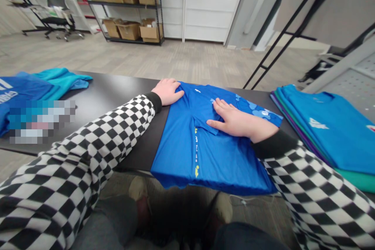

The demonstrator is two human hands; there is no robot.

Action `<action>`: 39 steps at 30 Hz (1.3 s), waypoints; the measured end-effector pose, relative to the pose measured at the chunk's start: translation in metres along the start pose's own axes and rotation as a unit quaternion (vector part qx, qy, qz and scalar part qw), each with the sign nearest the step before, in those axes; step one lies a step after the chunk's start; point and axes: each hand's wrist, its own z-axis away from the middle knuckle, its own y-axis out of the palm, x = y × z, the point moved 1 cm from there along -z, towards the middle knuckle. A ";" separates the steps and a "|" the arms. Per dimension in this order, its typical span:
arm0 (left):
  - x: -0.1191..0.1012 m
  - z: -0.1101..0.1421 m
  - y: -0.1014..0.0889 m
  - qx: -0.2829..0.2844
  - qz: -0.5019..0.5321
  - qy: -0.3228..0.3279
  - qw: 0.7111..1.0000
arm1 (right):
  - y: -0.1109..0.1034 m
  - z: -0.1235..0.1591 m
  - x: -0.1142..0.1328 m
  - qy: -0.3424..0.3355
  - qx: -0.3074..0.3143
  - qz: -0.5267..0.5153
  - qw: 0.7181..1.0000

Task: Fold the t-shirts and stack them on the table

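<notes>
Blue shirt point(175, 148) spread on black desk point(111, 86), draped over near edge. Folded stack of shirts point(345, 125) just beside, toward right end; loose blue and teal garments point(63, 78) well apart, toward left end. Right hand point(234, 119) palm down on shirt, thumb apart from fingers. Left hand point(166, 90) palm down at shirt's far left corner near far edge, thumb also apart. Beyond far edge: black shelf point(125, 4) with cardboard boxes point(129, 30), contents too small to tell.
</notes>
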 end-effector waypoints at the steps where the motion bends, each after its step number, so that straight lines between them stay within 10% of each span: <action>1: -0.001 0.000 0.000 -0.009 -0.002 -0.004 1.000 | 0.000 0.000 0.001 0.002 0.002 0.000 1.000; 11: -0.010 0.008 -0.004 0.130 -0.019 -0.013 0.991 | -0.025 0.006 -0.017 0.003 -0.025 -0.072 0.997; 16: -0.027 0.015 -0.021 0.057 -0.015 0.012 0.998 | -0.069 0.030 -0.074 0.210 -0.165 -0.021 0.963; 24: -0.120 0.033 -0.024 0.138 0.036 0.169 0.975 | -0.088 0.070 -0.134 0.362 -0.046 0.020 0.931; 30: -0.123 0.037 -0.004 0.163 0.033 0.163 0.972 | -0.085 0.074 -0.147 0.380 0.027 -0.006 0.925; 39: -0.132 0.039 -0.027 0.092 0.052 0.214 0.971 | -0.086 0.077 -0.145 0.357 -0.009 -0.033 0.933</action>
